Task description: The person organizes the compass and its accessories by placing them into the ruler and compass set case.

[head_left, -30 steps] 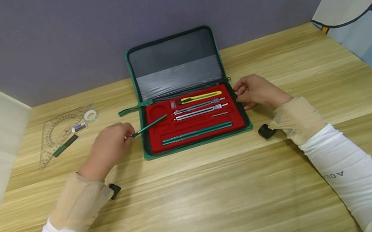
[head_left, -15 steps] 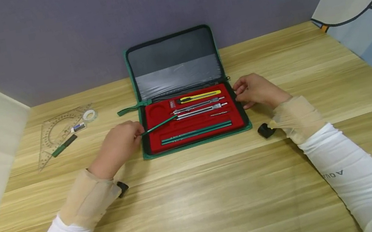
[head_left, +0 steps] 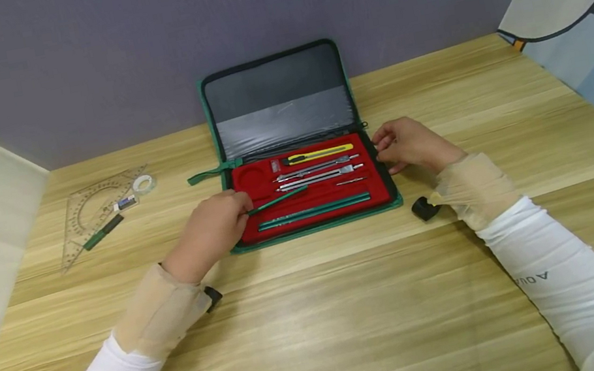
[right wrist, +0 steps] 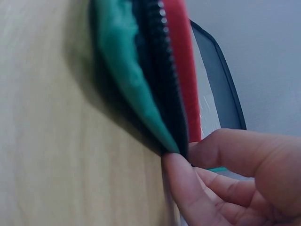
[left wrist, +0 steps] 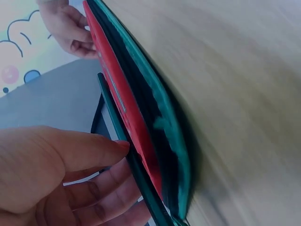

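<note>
A zippered drawing-set case point(head_left: 317, 231), green outside with a red tray, lies open with its lid raised at the back. My left hand point(head_left: 215, 226) pinches a dark green pencil point(head_left: 281, 199) between thumb and fingers, its far end slanting over the tray. The left wrist view shows this pencil point(left wrist: 115, 110) close above the red tray edge. Two similar green pencils point(head_left: 313, 212) lie in the front slot. My right hand point(head_left: 409, 142) grips the case's right edge; in the right wrist view, thumb and forefinger point(right wrist: 223, 148) pinch the zippered rim point(right wrist: 141, 94).
The tray also holds a yellow utility knife point(head_left: 321, 154), two metal compasses point(head_left: 325, 176) and smaller parts. On the left of the table lie a clear set square point(head_left: 73, 221), a tape roll point(head_left: 144, 184), an eraser point(head_left: 125, 203) and a green-and-black pen-like piece point(head_left: 104, 233). A wall stands behind.
My left hand has moved right with the pencil, from beside the case to over the tray's left part, and the pencil now lies lower and flatter. My right hand stays on the case edge.
</note>
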Tool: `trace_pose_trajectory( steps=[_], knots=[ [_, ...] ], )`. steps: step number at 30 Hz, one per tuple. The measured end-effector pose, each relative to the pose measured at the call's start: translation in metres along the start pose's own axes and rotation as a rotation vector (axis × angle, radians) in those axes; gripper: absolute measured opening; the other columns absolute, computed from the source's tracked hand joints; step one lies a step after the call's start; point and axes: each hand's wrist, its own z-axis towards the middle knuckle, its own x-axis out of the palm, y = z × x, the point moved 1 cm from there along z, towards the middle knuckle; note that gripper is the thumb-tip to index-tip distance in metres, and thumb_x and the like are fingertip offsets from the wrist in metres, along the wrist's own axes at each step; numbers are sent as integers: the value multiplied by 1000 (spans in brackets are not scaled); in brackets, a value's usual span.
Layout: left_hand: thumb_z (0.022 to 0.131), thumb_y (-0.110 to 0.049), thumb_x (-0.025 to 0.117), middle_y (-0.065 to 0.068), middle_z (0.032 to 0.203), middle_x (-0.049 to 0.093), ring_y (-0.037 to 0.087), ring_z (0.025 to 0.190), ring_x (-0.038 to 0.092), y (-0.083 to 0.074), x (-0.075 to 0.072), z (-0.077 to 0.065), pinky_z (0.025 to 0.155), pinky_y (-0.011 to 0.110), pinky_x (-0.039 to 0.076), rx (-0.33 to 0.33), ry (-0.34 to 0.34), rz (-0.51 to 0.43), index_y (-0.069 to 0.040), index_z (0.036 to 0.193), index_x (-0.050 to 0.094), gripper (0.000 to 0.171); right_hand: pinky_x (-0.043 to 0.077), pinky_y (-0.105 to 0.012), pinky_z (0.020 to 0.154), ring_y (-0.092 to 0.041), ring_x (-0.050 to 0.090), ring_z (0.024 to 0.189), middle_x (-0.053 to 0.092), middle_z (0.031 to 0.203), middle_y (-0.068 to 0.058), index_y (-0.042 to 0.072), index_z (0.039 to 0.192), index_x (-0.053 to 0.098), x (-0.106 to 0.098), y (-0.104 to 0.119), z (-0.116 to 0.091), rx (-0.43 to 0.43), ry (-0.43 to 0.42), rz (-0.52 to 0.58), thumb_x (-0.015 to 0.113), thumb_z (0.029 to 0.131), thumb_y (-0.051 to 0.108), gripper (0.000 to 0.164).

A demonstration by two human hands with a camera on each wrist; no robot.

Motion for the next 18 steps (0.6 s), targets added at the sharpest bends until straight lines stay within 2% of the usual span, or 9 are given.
trace_pose_trajectory(
  steps=[10,18],
  knots=[
    [86,-2,62,11,93,66,25,85,62,-21,5,10,76,38,52,55,9,16,-2,95,67,11,55,-29,60,-14,55,72,48,101,-17,-10,122,46,-1,0,0,-1,-3,-10,57,88,0,37],
    [86,-1,60,9,95,67,24,88,63,-31,10,17,78,36,52,92,10,27,-4,96,69,14,56,-30,60,-14,56,72,48,101,-17,-10,121,46,0,0,0,4,-5,-17,57,87,-1,36]
  ],
)
